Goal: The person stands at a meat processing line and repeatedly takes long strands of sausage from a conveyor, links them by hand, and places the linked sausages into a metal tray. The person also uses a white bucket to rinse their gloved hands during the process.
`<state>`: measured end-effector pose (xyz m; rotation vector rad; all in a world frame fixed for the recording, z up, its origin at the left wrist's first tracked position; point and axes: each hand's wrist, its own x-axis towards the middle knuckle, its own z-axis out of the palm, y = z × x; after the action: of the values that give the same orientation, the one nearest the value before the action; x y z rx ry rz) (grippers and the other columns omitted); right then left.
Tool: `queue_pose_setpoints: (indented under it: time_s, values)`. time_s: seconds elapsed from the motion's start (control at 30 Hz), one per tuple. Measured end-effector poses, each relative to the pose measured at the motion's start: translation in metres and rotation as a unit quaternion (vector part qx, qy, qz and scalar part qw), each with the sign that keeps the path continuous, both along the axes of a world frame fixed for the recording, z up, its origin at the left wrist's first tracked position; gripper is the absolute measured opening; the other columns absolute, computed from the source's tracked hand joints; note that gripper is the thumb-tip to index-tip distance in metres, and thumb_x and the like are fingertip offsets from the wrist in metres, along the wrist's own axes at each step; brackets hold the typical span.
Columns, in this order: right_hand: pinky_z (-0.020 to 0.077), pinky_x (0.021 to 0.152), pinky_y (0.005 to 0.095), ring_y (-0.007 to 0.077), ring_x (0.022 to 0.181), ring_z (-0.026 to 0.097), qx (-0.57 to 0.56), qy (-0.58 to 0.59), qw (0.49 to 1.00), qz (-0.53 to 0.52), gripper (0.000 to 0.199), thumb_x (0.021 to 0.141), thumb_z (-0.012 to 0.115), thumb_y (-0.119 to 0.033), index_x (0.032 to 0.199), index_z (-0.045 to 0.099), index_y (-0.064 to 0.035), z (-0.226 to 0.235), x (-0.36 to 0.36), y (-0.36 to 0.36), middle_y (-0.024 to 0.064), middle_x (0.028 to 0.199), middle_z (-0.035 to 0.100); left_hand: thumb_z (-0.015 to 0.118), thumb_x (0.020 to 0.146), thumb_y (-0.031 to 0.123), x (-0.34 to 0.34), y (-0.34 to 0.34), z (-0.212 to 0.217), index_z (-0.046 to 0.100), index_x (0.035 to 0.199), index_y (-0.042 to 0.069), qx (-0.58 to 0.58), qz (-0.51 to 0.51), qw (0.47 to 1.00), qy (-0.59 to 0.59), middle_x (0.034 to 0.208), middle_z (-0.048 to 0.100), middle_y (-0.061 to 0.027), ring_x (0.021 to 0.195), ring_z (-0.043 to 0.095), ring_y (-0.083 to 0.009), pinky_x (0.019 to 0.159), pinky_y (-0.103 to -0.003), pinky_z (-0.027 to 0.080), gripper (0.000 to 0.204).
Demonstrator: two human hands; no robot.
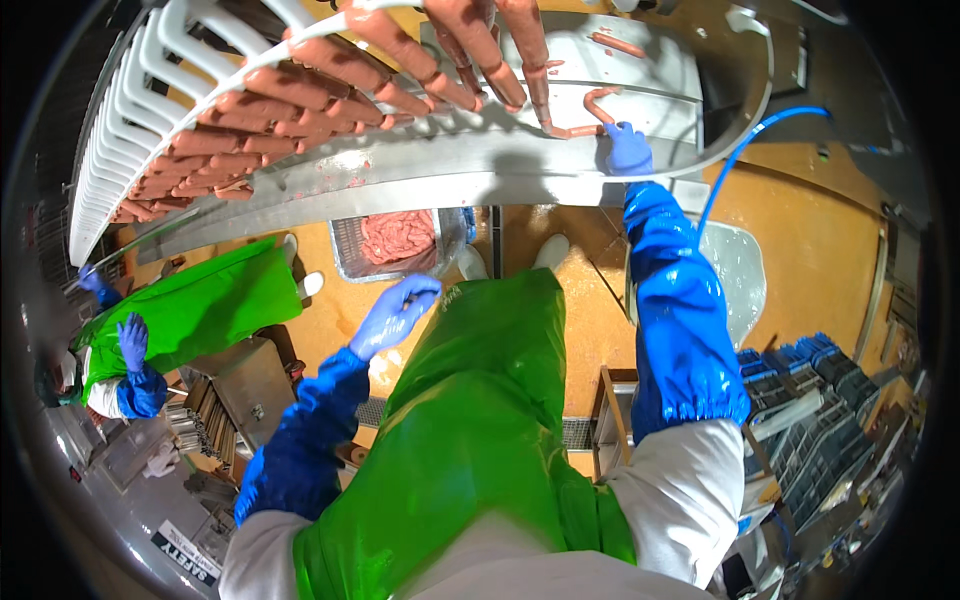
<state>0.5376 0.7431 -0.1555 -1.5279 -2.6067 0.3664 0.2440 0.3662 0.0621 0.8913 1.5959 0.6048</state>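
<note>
**Operator:** What can go wrong from this position?

**Supervisor:** Your right hand (628, 148) is at the steel table edge (450, 165), with its gloved fingers closed around the end of a sausage link (598, 100) that curls up and over from the table surface. The likely fault is a torn casing or a broken link. A sharp pull or a twist at the bend would cause it. The link appears joined to the hanging sausage strand (470, 60) above, so a hard tug could also drag that strand off its support.

**Operator:** Anything else?

**Supervisor:** Yes. The table edge is near your grip. If the hold slips on the wet glove, the link may drop over the edge towards the floor (800, 250), which looks wet and shiny. Note the blue hose (740, 150) running just beside your right forearm; catching it with the sleeve would jolt the hand.

**Operator:** Where does the product lie relative to my hands?

**Supervisor:** The link is in your right hand, at full reach in front of you. Your left hand (395, 315) is well apart from it, low and close to your green apron (480, 420), open with fingers loosely spread, holding nothing. A tray of pink meat (400, 240) sits on the floor level beyond that hand. Racked sausages (250, 130) lie to your upper left, out of reach of both hands.
</note>
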Motion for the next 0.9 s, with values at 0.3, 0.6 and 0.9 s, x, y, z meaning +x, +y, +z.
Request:
queue_pose_setpoints:
  time_s: [0.3, 0.6, 0.9]
  values:
    - [0.0427, 0.083, 0.0467, 0.0291, 0.098, 0.056, 0.075, -0.122, 0.982, 0.122, 0.026, 0.081, 0.061, -0.027, 0.1, 0.067, -0.0096, -0.028, -0.01, 0.033, 0.0099, 0.106, 0.058, 0.058, 0.097, 0.007, 0.01, 0.033, 0.018, 0.062, 0.117, 0.002, -0.013, 0.058, 0.998, 0.005, 0.11, 0.062, -0.0047, 0.1, 0.058, -0.0126, 0.088, -0.028, 0.047, 0.022]
    - [0.0445, 0.058, 0.0293, 0.0102, 0.062, 0.056, -0.498, 0.287, 0.806, -0.142, 0.045, 0.101, 0.053, -0.043, 0.083, 0.062, -0.0031, 0.169, -0.024, -0.138, 0.0025, 0.07, 0.059, 0.061, 0.09, 0.021, 0.046, 0.211, 0.111, 0.027, 0.153, 0.001, 0.457, -0.023, 0.889, 0.007, 0.159, 0.026, -0.015, 0.144, 0.031, -0.0259, 0.115, -0.045, 0.031, 0.073]
    - [0.0378, 0.057, 0.0227, 0.0048, 0.063, 0.049, -0.477, 0.399, 0.772, -0.132, 0.028, 0.102, 0.054, -0.025, 0.084, 0.064, -0.0052, 0.346, -0.04, -0.213, -0.004, 0.07, 0.056, 0.059, 0.098, 0.036, 0.029, 0.274, 0.074, 0.066, 0.092, -0.001, 0.367, 0.005, 0.928, 0.066, 0.067, 0.061, -0.0059, 0.064, 0.06, -0.017, 0.059, -0.032, 0.048, 0.038]
